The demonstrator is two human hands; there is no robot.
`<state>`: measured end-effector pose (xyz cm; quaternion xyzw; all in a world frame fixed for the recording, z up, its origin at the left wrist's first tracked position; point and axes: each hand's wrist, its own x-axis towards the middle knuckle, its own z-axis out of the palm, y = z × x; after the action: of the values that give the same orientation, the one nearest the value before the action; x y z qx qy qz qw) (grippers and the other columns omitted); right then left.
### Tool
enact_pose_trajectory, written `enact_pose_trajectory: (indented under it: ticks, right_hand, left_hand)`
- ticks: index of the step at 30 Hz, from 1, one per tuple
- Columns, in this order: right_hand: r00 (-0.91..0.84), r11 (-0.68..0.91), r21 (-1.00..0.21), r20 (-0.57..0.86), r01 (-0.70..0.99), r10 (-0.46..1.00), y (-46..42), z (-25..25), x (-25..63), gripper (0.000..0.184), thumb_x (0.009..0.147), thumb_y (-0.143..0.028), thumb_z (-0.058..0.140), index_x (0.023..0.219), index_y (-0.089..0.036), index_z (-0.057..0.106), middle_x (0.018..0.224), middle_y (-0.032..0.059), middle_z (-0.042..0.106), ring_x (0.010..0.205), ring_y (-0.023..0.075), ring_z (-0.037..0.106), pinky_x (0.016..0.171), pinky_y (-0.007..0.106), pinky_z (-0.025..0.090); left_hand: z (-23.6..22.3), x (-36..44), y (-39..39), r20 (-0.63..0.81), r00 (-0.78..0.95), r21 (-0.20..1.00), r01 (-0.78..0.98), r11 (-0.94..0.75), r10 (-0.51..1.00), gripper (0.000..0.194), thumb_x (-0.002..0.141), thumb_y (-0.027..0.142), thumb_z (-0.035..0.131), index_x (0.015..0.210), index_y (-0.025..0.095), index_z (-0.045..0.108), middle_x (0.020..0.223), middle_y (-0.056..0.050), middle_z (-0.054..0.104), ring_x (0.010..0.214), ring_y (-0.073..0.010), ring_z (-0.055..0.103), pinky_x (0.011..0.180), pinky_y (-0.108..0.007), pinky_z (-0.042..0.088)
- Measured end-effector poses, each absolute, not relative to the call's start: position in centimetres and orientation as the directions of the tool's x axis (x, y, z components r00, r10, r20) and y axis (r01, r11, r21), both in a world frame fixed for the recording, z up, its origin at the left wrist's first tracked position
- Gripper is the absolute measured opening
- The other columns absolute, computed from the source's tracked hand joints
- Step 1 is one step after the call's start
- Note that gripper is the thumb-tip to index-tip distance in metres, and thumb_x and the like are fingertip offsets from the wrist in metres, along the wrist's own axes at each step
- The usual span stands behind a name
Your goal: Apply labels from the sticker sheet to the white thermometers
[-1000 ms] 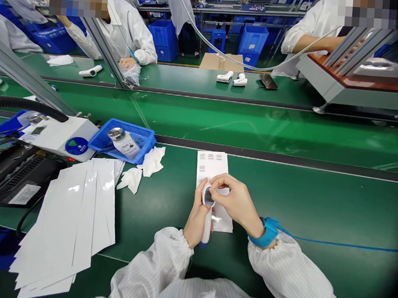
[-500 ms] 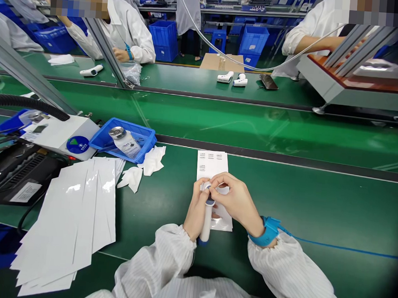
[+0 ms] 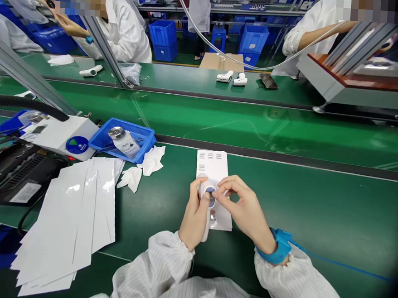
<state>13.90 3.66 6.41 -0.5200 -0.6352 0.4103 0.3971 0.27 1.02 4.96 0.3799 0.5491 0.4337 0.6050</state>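
In my left hand (image 3: 195,214) is a white handheld infrared thermometer (image 3: 205,232), its round head turned up and its handle pointing toward me. My left thumb presses on the oval dark label area (image 3: 210,196) of the head, and the fingers wrap its left side. At the right edge of that oval, my right hand (image 3: 244,206) has thumb and forefinger pinched together; whatever they hold, if anything, is too small to make out. A blue wrist strap (image 3: 277,247) circles my right wrist. Beneath the thermometer lies a white label sheet (image 3: 214,163) with small printed blocks.
To the left lie a fanned stack of white sheets (image 3: 64,221), crumpled white wipes (image 3: 130,178) and a blue tray (image 3: 148,141) holding a metal-capped bottle (image 3: 126,142). A white box (image 3: 70,133) with a black hose stands behind. Across the green belt (image 3: 201,115), co-workers sit near more thermometers (image 3: 225,76).
My right hand has shifted slightly right and down, uncovering more of the thermometer's oval face. My left hand has tilted the thermometer's head. The co-worker at left has raised an arm.
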Motion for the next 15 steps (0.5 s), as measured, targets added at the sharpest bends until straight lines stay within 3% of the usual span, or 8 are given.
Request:
enact_pose_trajectory:
  ticks: [3, 8, 13, 15]
  right_hand:
    - [-0.183, 0.132, -0.929, 0.071, 0.346, 0.981, 3.1, 7.2, 13.6, 0.015, 0.087, -0.028, 0.063, 0.074, -0.023, 0.059, 0.084, 0.0015, 0.064, 0.076, 0.0172, 0.061, 0.069, 0.03, 0.047]
    - [-0.204, -0.072, -0.922, -0.159, 0.38, 0.966, 2.4, 7.6, 13.3, 0.012, 0.089, -0.034, 0.059, 0.092, -0.026, 0.05, 0.073, -0.003, 0.069, 0.066, 0.0177, 0.067, 0.062, 0.031, 0.05]
    - [-0.339, -0.349, -0.937, -0.327, -0.003, 0.882, 3.0, 7.3, 13.4, 0.03, 0.08, -0.033, 0.069, 0.089, -0.025, 0.042, 0.065, -0.0074, 0.062, 0.058, 0.0139, 0.065, 0.058, 0.028, 0.053]
    - [-0.404, -0.43, -0.901, -0.372, -0.059, 0.836, 3.5, 7.3, 13.7, 0.035, 0.077, -0.035, 0.072, 0.09, -0.024, 0.042, 0.062, -0.0075, 0.063, 0.051, 0.0121, 0.062, 0.054, 0.025, 0.05]
  left_hand:
    - [5.0, 0.2, 0.9, -0.289, 0.012, 0.956, -0.04, 0.289, 0.957, 0.03, 0.099, 0.034, 0.037, 0.128, 0.03, 0.041, 0.106, -0.002, 0.056, 0.086, -0.0151, 0.056, 0.079, -0.029, 0.049]
    - [5.1, 0.1, 0.9, -0.314, 0.009, 0.948, -0.038, 0.315, 0.949, 0.029, 0.099, 0.036, 0.038, 0.127, 0.031, 0.041, 0.111, -0.002, 0.055, 0.084, -0.0134, 0.055, 0.077, -0.026, 0.047]
    - [5.1, -0.2, 1.2, -0.362, 0.049, 0.919, -0.151, 0.365, 0.931, 0.028, 0.098, 0.039, 0.04, 0.125, 0.031, 0.042, 0.098, 0.001, 0.054, 0.073, -0.0101, 0.053, 0.069, -0.023, 0.048]
    - [5.2, -0.3, 1.3, -0.393, 0.095, 0.88, -0.25, 0.404, 0.915, 0.028, 0.098, 0.04, 0.04, 0.124, 0.031, 0.041, 0.091, 0.002, 0.052, 0.066, -0.0087, 0.052, 0.066, -0.023, 0.049]
